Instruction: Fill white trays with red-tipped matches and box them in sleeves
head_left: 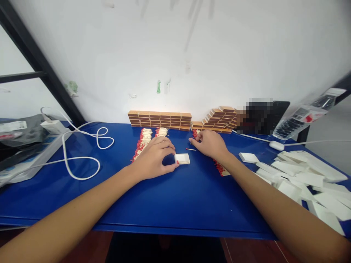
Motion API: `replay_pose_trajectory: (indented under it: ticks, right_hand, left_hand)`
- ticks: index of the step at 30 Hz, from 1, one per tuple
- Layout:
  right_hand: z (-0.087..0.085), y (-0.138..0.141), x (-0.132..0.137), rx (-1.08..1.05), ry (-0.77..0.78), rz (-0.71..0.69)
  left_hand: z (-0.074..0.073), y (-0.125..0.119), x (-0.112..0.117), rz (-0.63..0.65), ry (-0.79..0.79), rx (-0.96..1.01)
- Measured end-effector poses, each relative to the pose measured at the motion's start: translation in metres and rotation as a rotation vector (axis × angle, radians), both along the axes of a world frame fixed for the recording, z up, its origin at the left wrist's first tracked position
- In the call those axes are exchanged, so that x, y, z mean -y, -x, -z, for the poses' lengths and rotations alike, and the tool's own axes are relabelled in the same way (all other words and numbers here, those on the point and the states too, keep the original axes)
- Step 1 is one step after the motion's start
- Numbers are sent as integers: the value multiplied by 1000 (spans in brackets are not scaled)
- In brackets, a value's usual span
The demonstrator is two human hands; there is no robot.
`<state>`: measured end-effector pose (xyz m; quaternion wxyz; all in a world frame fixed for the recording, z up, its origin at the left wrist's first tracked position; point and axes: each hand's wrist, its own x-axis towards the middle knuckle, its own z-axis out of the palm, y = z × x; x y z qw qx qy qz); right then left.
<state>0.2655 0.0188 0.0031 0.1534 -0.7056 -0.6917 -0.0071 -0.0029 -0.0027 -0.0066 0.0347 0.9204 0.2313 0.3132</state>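
Observation:
On the blue table a small white matchbox tray lies flat. My left hand curls around its left end, thumb and forefinger pinching it. My right hand rests knuckles-up over a row of red-tipped matches, fingers bent down onto the matches near its far end; what they pinch is hidden. One loose match lies between the hands. More rows of matches lie behind my left hand.
Brown matchboxes are stacked along the wall, with a stepped pile to their right. Several white box trays are heaped at the right. A white cable loops at the left beside a charger. A calculator leans at the far right.

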Motion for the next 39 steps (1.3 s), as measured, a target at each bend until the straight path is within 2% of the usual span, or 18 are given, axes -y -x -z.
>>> replay_pose_trajectory:
  ticks: [3,9,15,22,31,33,36,39]
  right_hand:
    - [-1,7,-1,18,42,7]
    - [-2,5,5,-14,184,-116]
    - [1,-9,8,130,90,-327]
    - [-2,-8,11,37,130,-276]
    - [-2,-9,10,139,182,-322]
    - [-5,-8,12,114,167,-336]
    - [-11,-3,22,-33,135,-382]
    - [-14,7,34,-156,134,-511]
  left_hand:
    - [0,0,0,-3,2,-4]
    - [-1,1,-1,-11,-4,2]
    - [-3,0,-1,-18,3,17]
    - [1,1,-2,-13,8,4]
    - [0,1,-2,-14,15,9]
    - [-1,1,-2,-22,26,9]
    - [-1,1,-2,-30,37,8]
    - [-1,1,-2,-33,27,-1]
